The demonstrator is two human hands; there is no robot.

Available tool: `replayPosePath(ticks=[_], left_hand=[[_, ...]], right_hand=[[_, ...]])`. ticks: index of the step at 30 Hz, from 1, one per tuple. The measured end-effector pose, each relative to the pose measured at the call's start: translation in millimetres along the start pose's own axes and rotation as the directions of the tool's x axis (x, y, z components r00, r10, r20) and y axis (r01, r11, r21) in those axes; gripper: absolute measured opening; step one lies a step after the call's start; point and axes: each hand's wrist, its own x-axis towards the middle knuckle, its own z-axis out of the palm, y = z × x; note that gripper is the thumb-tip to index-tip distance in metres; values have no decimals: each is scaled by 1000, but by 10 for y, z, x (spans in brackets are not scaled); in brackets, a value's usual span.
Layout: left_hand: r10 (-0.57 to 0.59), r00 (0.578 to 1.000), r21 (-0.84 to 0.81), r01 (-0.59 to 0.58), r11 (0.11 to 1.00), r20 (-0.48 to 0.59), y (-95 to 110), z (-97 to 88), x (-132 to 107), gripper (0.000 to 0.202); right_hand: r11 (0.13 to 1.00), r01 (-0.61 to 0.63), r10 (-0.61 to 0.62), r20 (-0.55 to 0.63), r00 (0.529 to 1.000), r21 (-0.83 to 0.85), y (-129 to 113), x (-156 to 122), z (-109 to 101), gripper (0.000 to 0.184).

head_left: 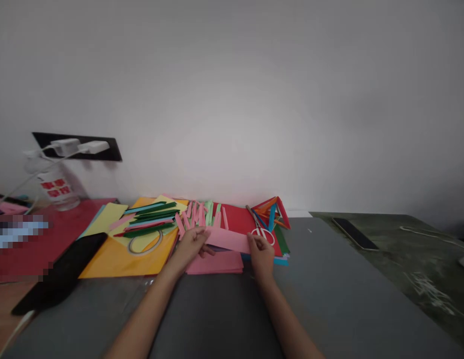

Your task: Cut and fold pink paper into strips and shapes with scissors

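Note:
A strip of pink paper (228, 240) is stretched between my two hands, above the table. My left hand (193, 244) pinches its left end, and my right hand (262, 253) has closed on the right end. Below it lies a stack of pink paper (215, 265), partly covered by the strip and my left hand. Behind my hands, narrow pink folded strips (196, 213) and light green strips (210, 212) rest on red paper (235, 219). White-handled scissors (267, 234) lie just behind my right hand, beside a folded red paper frame (282, 212) with orange and blue pieces.
On the left, dark green, blue and pink strips (153, 217) and a tape roll (145, 244) lie on yellow and orange sheets (130, 264). A black phone (63, 274) sits nearer me, another phone (354, 234) at right. A bottle (58, 189) stands near the wall socket (77, 147).

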Motion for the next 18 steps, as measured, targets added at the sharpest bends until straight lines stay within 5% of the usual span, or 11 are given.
replayPosePath(ticks=[3,7,12,18], left_hand=[[-10,999,8,11,1000,-30,9,-18,3,26],[-3,999,10,3,1000,43,39,12,-19,28],[35,976,-14,-32,999,215,76,79,-59,29],[11,978,-11,-9,1000,208,73,77,-64,28]], right_hand=[[934,280,-304,-83,949,-223,-75,-55,-6,28],[706,626,-588,217,779,-331,-222,-222,57,24],[528,785,-650,442,618,-323,-305,-372,142,26],[465,806,-648,480,591,-366,-247,-323,103,29]])
